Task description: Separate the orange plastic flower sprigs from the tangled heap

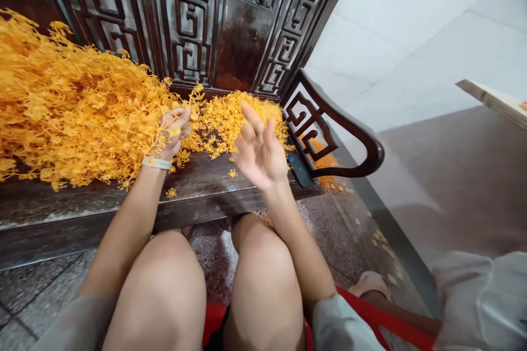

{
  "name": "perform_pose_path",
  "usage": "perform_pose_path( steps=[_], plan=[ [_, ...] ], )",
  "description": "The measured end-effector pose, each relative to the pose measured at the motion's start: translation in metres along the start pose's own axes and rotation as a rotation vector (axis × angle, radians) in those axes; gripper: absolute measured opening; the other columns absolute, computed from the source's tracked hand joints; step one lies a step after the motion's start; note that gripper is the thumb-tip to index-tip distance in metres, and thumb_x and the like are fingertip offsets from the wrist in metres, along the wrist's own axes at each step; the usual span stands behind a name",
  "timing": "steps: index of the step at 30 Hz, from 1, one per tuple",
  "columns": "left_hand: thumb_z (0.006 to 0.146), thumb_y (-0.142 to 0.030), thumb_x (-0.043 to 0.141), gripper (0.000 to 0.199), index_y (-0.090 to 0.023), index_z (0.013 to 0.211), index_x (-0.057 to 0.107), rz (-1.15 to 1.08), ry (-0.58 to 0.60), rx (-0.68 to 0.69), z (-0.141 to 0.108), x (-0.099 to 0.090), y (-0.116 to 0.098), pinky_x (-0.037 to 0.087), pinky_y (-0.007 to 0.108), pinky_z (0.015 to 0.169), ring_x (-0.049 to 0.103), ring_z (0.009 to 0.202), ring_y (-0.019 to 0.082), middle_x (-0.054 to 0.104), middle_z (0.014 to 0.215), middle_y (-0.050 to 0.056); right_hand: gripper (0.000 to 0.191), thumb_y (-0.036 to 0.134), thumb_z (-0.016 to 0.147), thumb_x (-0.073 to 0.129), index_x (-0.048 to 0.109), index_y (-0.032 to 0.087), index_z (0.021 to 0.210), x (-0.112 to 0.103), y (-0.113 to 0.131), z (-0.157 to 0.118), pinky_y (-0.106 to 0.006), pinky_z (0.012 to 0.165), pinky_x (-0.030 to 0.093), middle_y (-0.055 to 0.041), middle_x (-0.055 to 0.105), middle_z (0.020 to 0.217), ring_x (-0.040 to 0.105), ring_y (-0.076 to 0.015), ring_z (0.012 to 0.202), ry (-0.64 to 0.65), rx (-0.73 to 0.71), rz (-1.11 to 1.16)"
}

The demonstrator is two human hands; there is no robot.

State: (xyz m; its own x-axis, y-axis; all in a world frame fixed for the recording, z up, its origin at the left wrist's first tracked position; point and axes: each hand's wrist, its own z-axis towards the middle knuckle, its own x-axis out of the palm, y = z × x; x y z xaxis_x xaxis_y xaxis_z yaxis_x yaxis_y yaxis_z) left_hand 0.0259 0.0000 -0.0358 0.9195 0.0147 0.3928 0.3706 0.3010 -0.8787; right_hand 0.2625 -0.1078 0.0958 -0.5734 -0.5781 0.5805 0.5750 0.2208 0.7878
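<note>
My left hand (176, 127), with a pale band (157, 163) on its wrist, is closed on a yellow plastic flower sprig (195, 103). The sprig's branching tip rises past my fingers, and more strands hang over the hand. To its left lies a tall heap of tangled yellow sprigs (78, 104) on a dark wooden bench (193, 178). Just right of centre is my right hand (263, 148), palm up, fingers apart and slightly smeared by motion. Behind it spreads a lower pile of small yellow pieces (224, 115); a yellow blur shows beside its fingertips.
A carved lattice backrest (191, 22) rises behind the piles, and a curved armrest (366, 156) closes the bench's right end. A dark phone (302, 170) lies beside it. Orange bits (323, 159) are on the floor beyond. At the right, another person's light-coloured clothing (486, 296) shows.
</note>
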Motion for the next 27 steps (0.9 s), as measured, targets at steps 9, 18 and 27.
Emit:
perform_pose_path(
  steps=[9,18,27],
  plan=[
    [0.066,-0.060,0.095,0.055,-0.019,0.070,0.059,-0.075,0.143,-0.139,-0.021,0.041,-0.016,0.018,0.020,0.043,0.017,0.041,0.002,0.026,0.048,-0.012,0.036,0.037,0.085,0.083,0.069,0.022,0.115,-0.036,-0.030,0.028,-0.022,0.053,0.042,0.0011,0.064,0.089,0.052,-0.0080,0.064,-0.501,0.060,-0.410],
    [0.072,-0.054,0.090,0.041,-0.017,0.074,0.073,0.224,0.180,0.046,-0.024,0.054,0.002,0.040,0.027,0.056,0.050,0.057,0.012,0.061,0.064,0.000,0.042,0.053,0.097,0.071,0.060,0.018,0.076,-0.056,-0.039,0.028,-0.021,0.051,0.042,0.0023,0.062,0.066,0.053,-0.0070,0.052,-0.269,0.051,-0.820],
    [0.081,-0.043,0.084,0.028,-0.018,0.083,0.073,0.219,-0.117,0.009,-0.003,0.004,0.015,0.042,0.026,0.059,0.056,0.066,0.013,0.064,0.077,0.004,0.026,0.040,0.100,0.070,0.081,0.019,0.090,0.013,0.005,-0.005,-0.027,0.081,0.059,-0.0110,0.081,0.091,0.078,-0.0180,0.083,1.100,0.489,-0.279]
  ],
)
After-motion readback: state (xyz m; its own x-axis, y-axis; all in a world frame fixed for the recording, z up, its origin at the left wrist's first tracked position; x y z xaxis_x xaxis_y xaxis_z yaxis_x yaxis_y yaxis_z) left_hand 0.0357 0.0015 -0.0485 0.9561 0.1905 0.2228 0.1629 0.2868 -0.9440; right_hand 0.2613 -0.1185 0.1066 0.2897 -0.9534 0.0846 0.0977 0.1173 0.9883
